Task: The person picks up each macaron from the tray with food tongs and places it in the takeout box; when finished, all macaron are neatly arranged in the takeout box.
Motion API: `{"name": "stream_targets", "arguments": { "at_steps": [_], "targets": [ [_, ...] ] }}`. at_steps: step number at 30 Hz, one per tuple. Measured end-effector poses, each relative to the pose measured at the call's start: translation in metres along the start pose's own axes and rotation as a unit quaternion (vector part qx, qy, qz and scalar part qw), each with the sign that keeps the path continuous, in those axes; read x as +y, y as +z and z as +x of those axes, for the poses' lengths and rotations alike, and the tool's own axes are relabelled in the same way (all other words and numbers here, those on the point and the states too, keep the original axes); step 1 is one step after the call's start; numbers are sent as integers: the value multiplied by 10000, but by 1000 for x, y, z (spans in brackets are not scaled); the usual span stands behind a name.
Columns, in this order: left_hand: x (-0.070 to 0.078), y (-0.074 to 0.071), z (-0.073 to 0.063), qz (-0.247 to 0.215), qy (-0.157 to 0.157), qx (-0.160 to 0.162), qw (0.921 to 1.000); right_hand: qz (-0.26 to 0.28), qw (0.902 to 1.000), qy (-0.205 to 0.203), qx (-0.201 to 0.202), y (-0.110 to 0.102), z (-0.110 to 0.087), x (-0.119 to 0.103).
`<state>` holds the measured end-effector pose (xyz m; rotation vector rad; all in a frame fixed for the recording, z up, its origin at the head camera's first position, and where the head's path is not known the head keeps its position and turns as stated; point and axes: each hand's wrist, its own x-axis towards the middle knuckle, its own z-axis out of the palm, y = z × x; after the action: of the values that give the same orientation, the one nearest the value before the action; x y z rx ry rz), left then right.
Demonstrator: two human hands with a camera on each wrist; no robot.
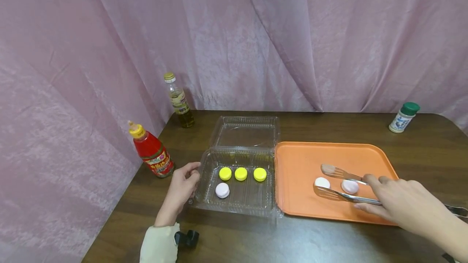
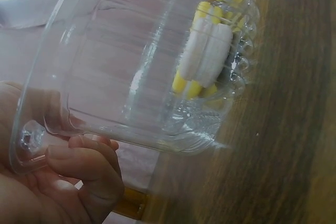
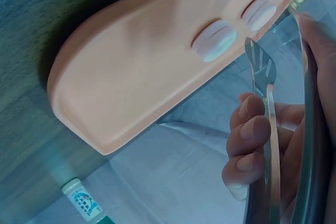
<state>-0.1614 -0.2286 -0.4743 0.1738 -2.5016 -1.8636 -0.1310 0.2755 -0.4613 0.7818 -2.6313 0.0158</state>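
My left hand (image 1: 184, 184) pinches the left rim of a clear plastic clamshell box (image 1: 252, 202), its lid (image 1: 246, 135) lying back. Inside are three yellow macarons (image 1: 240, 174) in a row and one pale macaron (image 1: 222, 190) nearer the front. A pair of metal tongs (image 1: 363, 200) is held in my right hand (image 1: 406, 202), its slotted tips spread apart over the orange tray (image 1: 300, 157). Between and beneath the tong arms lie a white macaron (image 1: 322, 182) and a pale pinkish macaron (image 1: 349, 186). The right wrist view shows fingers curled round one tong arm.
A red sauce bottle (image 1: 155, 153) with a yellow cap stands left of the box. Behind it is an oil bottle (image 1: 180, 102). At the back right stands a green-capped seasoning jar (image 1: 402, 120). Pink curtains (image 1: 234, 44) border the wooden table (image 1: 329, 127).
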Motion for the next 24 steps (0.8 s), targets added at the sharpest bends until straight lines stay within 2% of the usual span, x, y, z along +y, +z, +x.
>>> {"name": "stream_targets", "arguments": {
  "at_steps": [5,12,24],
  "targets": [
    [0,-1,2,-75,-6,-17,10000,-12,10000,-75,-24,2,0,2],
    [-1,-1,2,126,-95,-1,9999,-18,9995,-18,-317,2,0,1],
    [-2,-2,2,147,-88,-29,9998,-52,9993,-374,69,8,-1,7]
  ]
}}
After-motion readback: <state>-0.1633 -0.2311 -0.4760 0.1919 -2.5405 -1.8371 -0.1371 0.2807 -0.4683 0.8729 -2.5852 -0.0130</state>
